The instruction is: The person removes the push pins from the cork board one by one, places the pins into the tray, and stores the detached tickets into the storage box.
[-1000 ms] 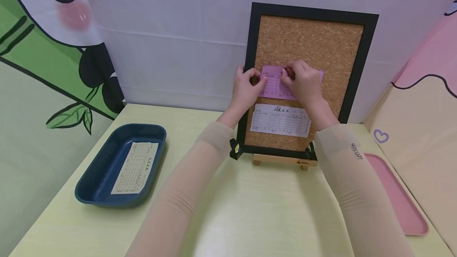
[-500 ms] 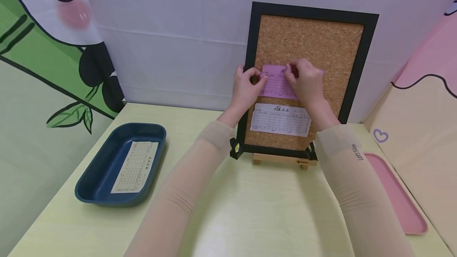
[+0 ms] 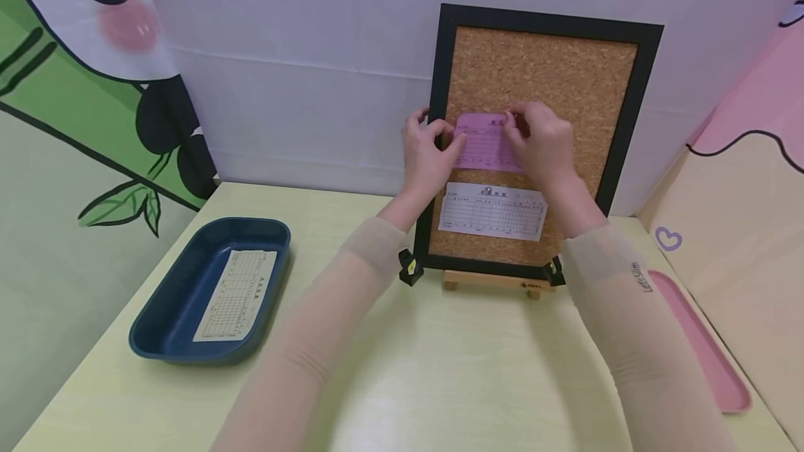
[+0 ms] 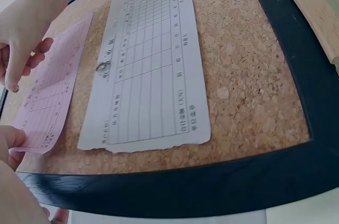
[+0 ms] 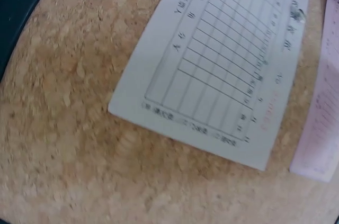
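Note:
A cork board (image 3: 546,72) in a black frame stands tilted back. Against its middle lies a purple-pink receipt slip (image 3: 485,146) with a printed grid. My left hand (image 3: 423,159) pinches the slip's left edge between thumb and forefinger, its other fingers reaching round the board's frame. At the slip's top edge my right hand (image 3: 545,146) has thumb and forefinger pinched together; a small dark pin-like thing shows at the thumb tip in the left wrist view. The right hand covers the slip's right part. Below it, a white receipt slip (image 3: 493,211) hangs by a clear push pin (image 4: 103,66).
A small wooden easel (image 3: 499,280) supports the board on the pale table (image 3: 440,368). To the left stands a deep blue tray (image 3: 169,298) holding a cream receipt slip (image 3: 235,295). A pink tray (image 3: 703,354) lies at the right, partly behind the right sleeve.
My right hand has shifted a little to the right along the top of the pink slip, uncovering more of its printed heading. The left hand keeps its pinch on the left edge.

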`<state>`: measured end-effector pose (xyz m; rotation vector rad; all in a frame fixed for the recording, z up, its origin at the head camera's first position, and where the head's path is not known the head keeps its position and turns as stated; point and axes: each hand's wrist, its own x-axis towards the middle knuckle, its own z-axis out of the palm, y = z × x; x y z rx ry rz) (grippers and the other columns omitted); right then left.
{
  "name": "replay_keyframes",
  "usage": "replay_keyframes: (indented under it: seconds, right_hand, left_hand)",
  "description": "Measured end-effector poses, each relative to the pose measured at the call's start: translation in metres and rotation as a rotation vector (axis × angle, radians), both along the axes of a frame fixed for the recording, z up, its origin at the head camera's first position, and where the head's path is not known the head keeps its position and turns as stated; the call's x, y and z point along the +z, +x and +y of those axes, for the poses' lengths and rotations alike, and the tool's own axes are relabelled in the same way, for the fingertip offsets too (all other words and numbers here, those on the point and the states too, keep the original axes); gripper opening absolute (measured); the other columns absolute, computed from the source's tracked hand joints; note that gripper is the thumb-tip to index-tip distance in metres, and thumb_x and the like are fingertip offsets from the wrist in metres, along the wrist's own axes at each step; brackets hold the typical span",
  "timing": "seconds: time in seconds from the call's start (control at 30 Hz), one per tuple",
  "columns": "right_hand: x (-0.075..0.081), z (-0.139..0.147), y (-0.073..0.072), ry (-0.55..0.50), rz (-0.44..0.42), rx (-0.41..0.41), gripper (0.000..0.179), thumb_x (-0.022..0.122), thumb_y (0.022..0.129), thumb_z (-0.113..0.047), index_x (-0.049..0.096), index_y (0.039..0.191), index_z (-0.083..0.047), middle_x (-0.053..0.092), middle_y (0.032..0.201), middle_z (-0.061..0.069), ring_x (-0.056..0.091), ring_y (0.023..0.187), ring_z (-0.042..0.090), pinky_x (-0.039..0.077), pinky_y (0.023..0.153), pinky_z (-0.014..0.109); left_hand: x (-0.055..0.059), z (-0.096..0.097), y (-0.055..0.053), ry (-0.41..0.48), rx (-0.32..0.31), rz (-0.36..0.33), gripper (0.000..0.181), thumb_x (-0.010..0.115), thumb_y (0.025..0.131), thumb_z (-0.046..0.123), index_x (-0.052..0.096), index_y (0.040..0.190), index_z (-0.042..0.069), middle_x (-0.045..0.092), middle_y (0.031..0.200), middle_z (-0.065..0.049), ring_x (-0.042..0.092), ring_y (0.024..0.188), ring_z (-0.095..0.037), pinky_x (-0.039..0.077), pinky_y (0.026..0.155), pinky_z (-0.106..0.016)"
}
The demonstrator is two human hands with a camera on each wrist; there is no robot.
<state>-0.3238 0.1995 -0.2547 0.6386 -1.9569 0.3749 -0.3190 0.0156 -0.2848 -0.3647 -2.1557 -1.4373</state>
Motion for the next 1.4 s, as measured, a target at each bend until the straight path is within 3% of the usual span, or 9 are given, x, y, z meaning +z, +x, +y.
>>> replay_keyframes:
  seconds: [0.27, 0.63, 0.97, 1.2, 1.4]
  right_hand:
    - [0.010, 0.006, 0.017, 0.018, 0.000, 0.018, 0.019, 0.057, 0.093, -0.013, 0.064, 0.094, 0.005, 0.061, 0.080, 0.018, 0.056, 0.065, 0.025, 0.048, 0.057, 0.034]
    - [0.021, 0.020, 0.044, 0.035, 0.032, 0.014, 0.017, 0.059, 0.090, -0.009, 0.064, 0.092, 0.007, 0.060, 0.076, 0.019, 0.055, 0.063, 0.025, 0.046, 0.056, 0.034]
    - [0.030, 0.028, 0.069, 0.010, 0.083, 0.037, 0.014, 0.061, 0.087, -0.006, 0.066, 0.091, 0.007, 0.063, 0.074, 0.019, 0.055, 0.060, 0.027, 0.030, 0.065, 0.011]
    - [0.032, 0.037, 0.083, -0.033, 0.115, 0.050, 0.011, 0.064, 0.085, -0.004, 0.067, 0.087, 0.007, 0.064, 0.073, 0.021, 0.057, 0.060, 0.031, 0.026, 0.073, 0.003]
    - [0.033, 0.046, 0.099, -0.050, 0.121, 0.022, 0.014, 0.061, 0.086, -0.006, 0.067, 0.086, 0.006, 0.064, 0.071, 0.020, 0.056, 0.058, 0.031, 0.030, 0.068, 0.007]
  left_hand:
    - [0.009, -0.013, 0.008, -0.002, 0.010, 0.041, 0.017, 0.068, 0.087, 0.022, 0.064, 0.082, 0.007, 0.039, 0.137, -0.008, 0.032, 0.129, -0.022, 0.028, 0.107, -0.030]
    - [0.022, -0.027, 0.021, -0.091, -0.017, 0.092, 0.019, 0.067, 0.088, 0.025, 0.066, 0.086, 0.006, 0.054, 0.121, -0.007, 0.042, 0.119, -0.021, 0.033, 0.099, -0.029]
    - [0.030, -0.042, 0.038, -0.116, -0.062, 0.135, 0.016, 0.066, 0.089, 0.025, 0.067, 0.089, 0.009, 0.067, 0.090, -0.001, 0.050, 0.099, -0.016, 0.035, 0.089, -0.027]
    - [0.032, -0.047, 0.048, -0.145, -0.067, 0.197, 0.013, 0.067, 0.089, 0.020, 0.067, 0.090, 0.007, 0.069, 0.087, -0.002, 0.049, 0.094, -0.018, 0.036, 0.086, -0.030]
    - [0.035, -0.056, 0.056, -0.216, -0.048, 0.259, 0.012, 0.066, 0.089, 0.018, 0.067, 0.090, 0.006, 0.069, 0.086, -0.003, 0.049, 0.090, -0.018, 0.036, 0.082, -0.029]
